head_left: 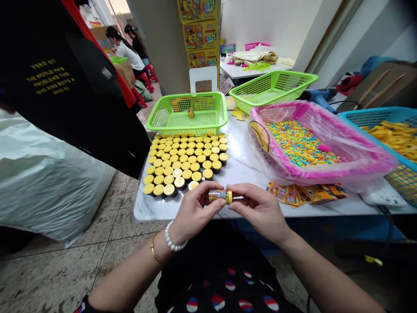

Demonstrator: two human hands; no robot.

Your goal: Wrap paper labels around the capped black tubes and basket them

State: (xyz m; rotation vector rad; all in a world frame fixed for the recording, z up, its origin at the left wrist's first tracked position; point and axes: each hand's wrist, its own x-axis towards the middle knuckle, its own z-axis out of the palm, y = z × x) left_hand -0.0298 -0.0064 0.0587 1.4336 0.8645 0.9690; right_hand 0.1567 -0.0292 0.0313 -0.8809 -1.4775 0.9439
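Observation:
A small clear jar with a printed label lies sideways between my hands, above the table's front edge. Fingers and thumb of my left hand are closed around its body. My right hand pinches the yellow cap at the jar's right end. Just beyond my left hand, many yellow-capped jars stand upright in close rows. To the right of my right hand lie orange printed cards, spread in an overlapping pile.
Behind the jars, a green basket holds one small jar. Another green basket stands farther back. On the right are a plastic-lined pink basket of colourful candy balls and a blue basket of yellow pieces. Someone in dark clothing stands left.

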